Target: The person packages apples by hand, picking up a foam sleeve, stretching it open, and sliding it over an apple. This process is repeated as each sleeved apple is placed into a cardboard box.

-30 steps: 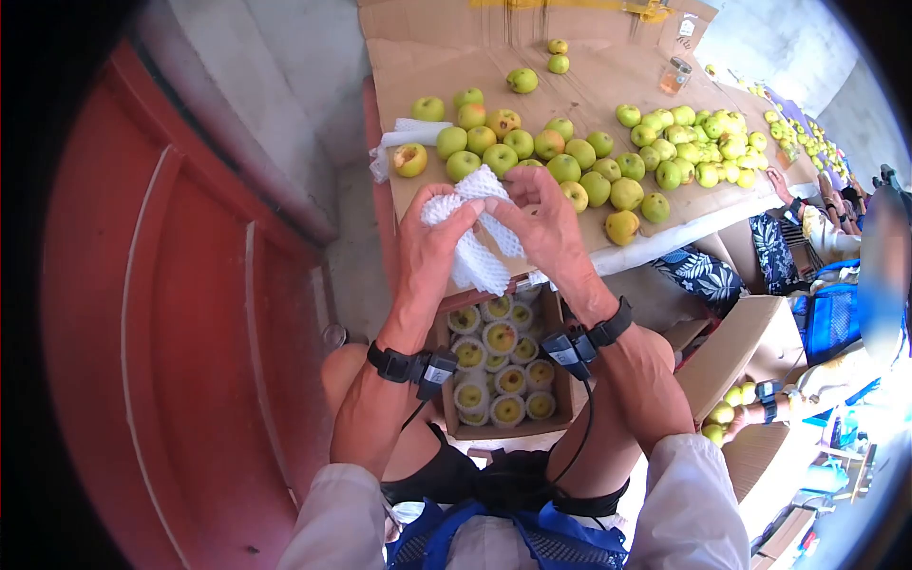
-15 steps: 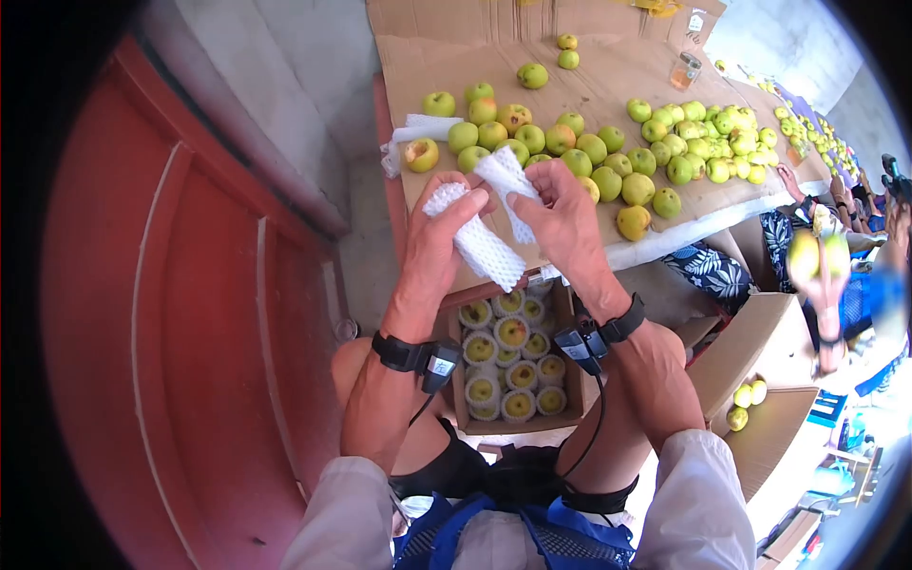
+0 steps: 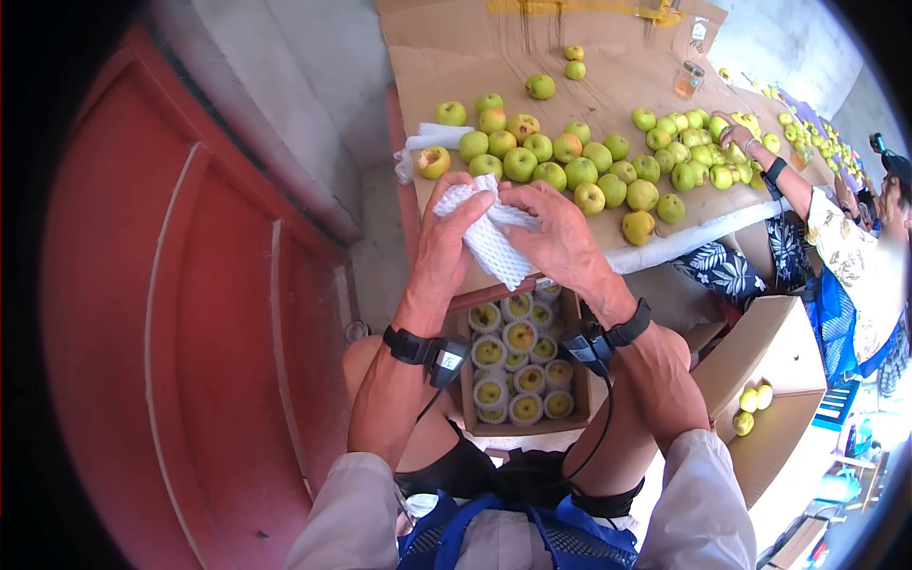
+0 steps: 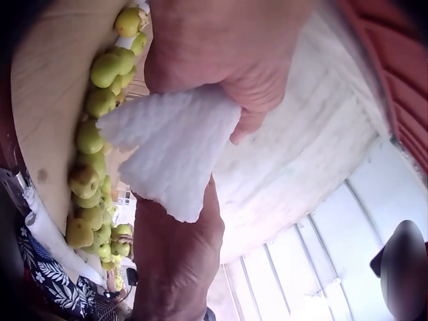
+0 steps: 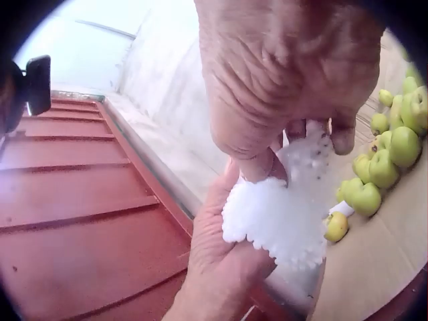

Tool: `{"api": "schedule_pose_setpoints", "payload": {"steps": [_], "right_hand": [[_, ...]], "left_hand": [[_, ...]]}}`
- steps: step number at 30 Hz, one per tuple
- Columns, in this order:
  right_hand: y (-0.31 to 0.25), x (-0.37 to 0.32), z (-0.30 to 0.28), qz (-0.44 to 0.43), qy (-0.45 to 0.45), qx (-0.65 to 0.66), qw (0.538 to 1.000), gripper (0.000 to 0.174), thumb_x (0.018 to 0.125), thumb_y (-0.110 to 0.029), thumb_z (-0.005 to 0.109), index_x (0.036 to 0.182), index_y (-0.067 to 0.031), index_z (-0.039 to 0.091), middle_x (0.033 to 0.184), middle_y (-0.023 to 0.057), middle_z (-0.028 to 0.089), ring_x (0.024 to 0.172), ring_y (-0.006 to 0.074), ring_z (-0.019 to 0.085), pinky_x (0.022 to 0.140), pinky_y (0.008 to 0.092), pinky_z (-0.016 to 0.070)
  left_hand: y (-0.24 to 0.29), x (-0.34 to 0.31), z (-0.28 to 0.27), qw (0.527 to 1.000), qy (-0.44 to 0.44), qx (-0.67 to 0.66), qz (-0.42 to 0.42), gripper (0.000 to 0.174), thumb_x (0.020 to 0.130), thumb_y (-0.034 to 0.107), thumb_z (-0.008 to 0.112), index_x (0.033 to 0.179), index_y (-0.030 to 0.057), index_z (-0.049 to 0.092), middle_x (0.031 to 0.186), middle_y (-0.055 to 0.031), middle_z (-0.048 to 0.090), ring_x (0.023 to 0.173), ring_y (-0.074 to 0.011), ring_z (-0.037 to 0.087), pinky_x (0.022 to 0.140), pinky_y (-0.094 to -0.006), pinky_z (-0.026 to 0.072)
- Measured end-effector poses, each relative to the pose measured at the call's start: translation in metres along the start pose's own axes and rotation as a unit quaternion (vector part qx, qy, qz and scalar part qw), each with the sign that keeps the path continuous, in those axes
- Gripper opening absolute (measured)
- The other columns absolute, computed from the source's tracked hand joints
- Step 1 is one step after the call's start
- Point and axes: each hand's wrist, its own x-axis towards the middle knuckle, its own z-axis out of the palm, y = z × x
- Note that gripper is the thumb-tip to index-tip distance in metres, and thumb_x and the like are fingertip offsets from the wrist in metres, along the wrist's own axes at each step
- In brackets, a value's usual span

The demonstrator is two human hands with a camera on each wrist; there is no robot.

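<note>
White foam fruit nets [image 3: 494,249] are bunched between both hands over the table's near edge. My left hand [image 3: 450,237] grips the foam from the left, its thumb lying over the mesh. From the right, my right hand [image 3: 559,236] pinches it, close to the left fingers. In the right wrist view the right thumb presses at the scalloped rim of the foam net [image 5: 257,212], and the other fingers are partly hidden behind it. Loose green-yellow apples [image 3: 581,172] lie just beyond the hands on the cardboard-covered table [image 3: 484,71].
Below the hands, between the knees, a carton [image 3: 518,430] holds net-wrapped apples. More flat foam nets [image 3: 439,133] lie at the table's left. A second open carton [image 3: 760,356] with a few apples stands right. Another person's hand [image 3: 746,141] reaches into the pile. A red door [image 3: 209,313] bounds the left.
The hands drew apart, each with a white foam net, then came together again with the foam between them. At the right, another person's hand has moved onto the apple pile.
</note>
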Motion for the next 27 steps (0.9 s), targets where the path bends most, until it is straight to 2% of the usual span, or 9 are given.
{"api": "schedule_pose_setpoints", "payload": {"steps": [4,6,9,11,15,17,21,24,27], "right_hand": [[-0.005,-0.001,-0.012,0.01,-0.045,0.191,0.981,0.042,0.09,-0.026,0.077,0.121,0.0004,0.069,0.118,0.0136,0.069,0.108,0.0271,0.067,0.092,0.0374,0.0522],[-0.009,0.004,-0.027,0.128,-0.151,0.216,0.956,0.057,0.091,-0.03,0.081,0.134,0.0015,0.06,0.127,0.0128,0.064,0.115,0.0233,0.061,0.101,0.0371,0.0484],[-0.024,0.001,-0.015,0.076,-0.1,0.083,0.989,0.078,0.085,-0.039,0.086,0.141,0.0037,0.052,0.13,0.014,0.062,0.121,0.0234,0.058,0.106,0.0377,0.0452],[-0.027,0.0,-0.004,0.02,-0.085,0.128,0.988,0.093,0.077,-0.045,0.091,0.141,0.0068,0.048,0.131,0.0182,0.06,0.123,0.0252,0.056,0.107,0.0388,0.0446],[-0.039,-0.022,0.014,-0.038,-0.182,0.276,0.943,0.077,0.081,-0.032,0.087,0.139,0.002,0.05,0.126,0.0107,0.061,0.121,0.0211,0.056,0.105,0.0352,0.0461],[-0.053,-0.041,0.012,0.093,-0.272,0.418,0.862,0.062,0.085,-0.024,0.082,0.136,-0.0003,0.054,0.122,0.008,0.062,0.115,0.0174,0.058,0.099,0.0311,0.0483],[-0.046,-0.066,0.022,0.16,-0.361,0.44,0.806,0.03,0.09,-0.018,0.073,0.113,-0.0023,0.062,0.092,0.0039,0.065,0.081,0.0141,0.065,0.071,0.0285,0.0527],[-0.053,-0.085,0.02,0.222,-0.364,0.367,0.827,0.017,0.088,-0.015,0.068,0.096,-0.0024,0.06,0.077,0.0039,0.06,0.066,0.0138,0.06,0.058,0.0299,0.0507],[-0.052,-0.094,0.008,0.269,-0.395,0.391,0.786,0.015,0.087,-0.014,0.069,0.093,-0.0037,0.06,0.076,0.0033,0.058,0.065,0.013,0.058,0.058,0.0291,0.0505]], "left_hand": [[0.005,-0.001,-0.003,0.999,0.018,0.02,0.029,0.031,0.093,0.005,0.072,0.115,0.0089,0.051,0.113,-0.0121,0.064,0.107,-0.0215,0.066,0.091,-0.0361,0.0566],[0.008,-0.005,-0.001,0.998,0.023,0.036,0.044,0.032,0.093,0.006,0.074,0.116,0.0091,0.051,0.11,-0.0097,0.064,0.104,-0.0192,0.066,0.088,-0.0342,0.0567],[0.014,-0.011,0.012,0.989,0.027,0.118,0.079,0.036,0.09,0.007,0.077,0.117,0.009,0.053,0.107,-0.0061,0.062,0.098,-0.0154,0.064,0.085,-0.031,0.0551],[0.019,-0.019,0.022,0.966,0.027,0.232,0.109,0.036,0.091,0.007,0.074,0.119,0.0104,0.052,0.108,-0.0047,0.061,0.099,-0.0134,0.063,0.086,-0.0295,0.0537],[0.02,-0.046,0.03,0.942,0.041,0.295,0.155,0.045,0.087,0.006,0.076,0.124,0.0092,0.051,0.112,-0.002,0.056,0.1,-0.0107,0.059,0.085,-0.0267,0.0525],[0.019,-0.064,0.036,0.952,0.046,0.264,0.146,0.049,0.086,0.006,0.077,0.127,0.009,0.05,0.112,-0.0013,0.054,0.099,-0.0102,0.057,0.084,-0.0256,0.0514],[0.013,-0.098,0.029,0.936,0.069,0.325,0.116,0.052,0.086,0.007,0.078,0.129,0.0081,0.049,0.112,-0.0016,0.053,0.103,-0.012,0.056,0.086,-0.0271,0.0507],[-0.004,-0.117,0.017,0.928,0.115,0.342,0.098,0.055,0.087,0.01,0.079,0.132,0.0072,0.048,0.114,-0.003,0.053,0.105,-0.0134,0.056,0.088,-0.0289,0.0508],[-0.008,-0.134,0.016,0.955,0.088,0.281,0.039,0.063,0.086,0.014,0.081,0.137,0.007,0.045,0.115,-0.0042,0.053,0.108,-0.0143,0.055,0.092,-0.0306,0.0503]]}}
